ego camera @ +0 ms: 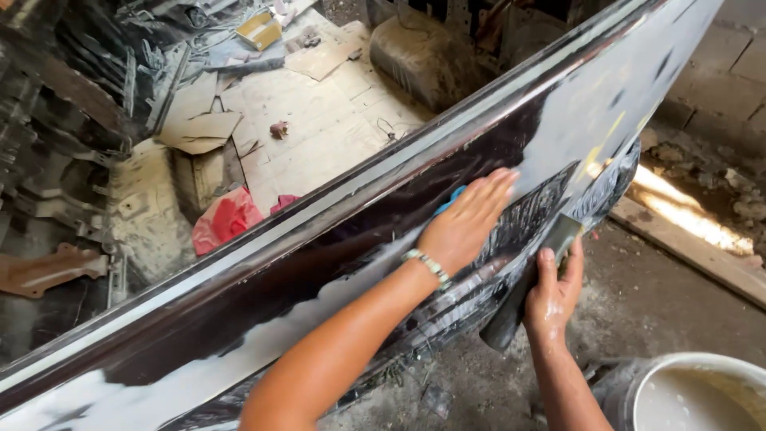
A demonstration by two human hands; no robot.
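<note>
Diagonally across the view runs a long dark glossy vehicle panel (263, 303), wet and streaked with white slurry, its pale upper edge running from lower left to upper right. Behind it lies the stripped vehicle interior, its floor covered with cardboard sheets (319, 120); a red rag (226, 219) and a small yellow box (259, 30) lie there. At the lower right corner stands a round bucket (694, 391) holding milky, cloudy water. On the ground beyond the panel lies a wooden plank (686, 239), lit by the sun.

The left hand (471, 219) lies flat on the panel, fingers together and stretched out, pressing down a blue piece (449, 199) that shows only at its edge beneath the palm. The right hand (553, 291), wet with white residue, has its fingers clamped on a dark sanding block (527, 287) set against the panel's lower part, just beside the left hand. A beaded bracelet (427, 265) circles the left wrist.
</note>
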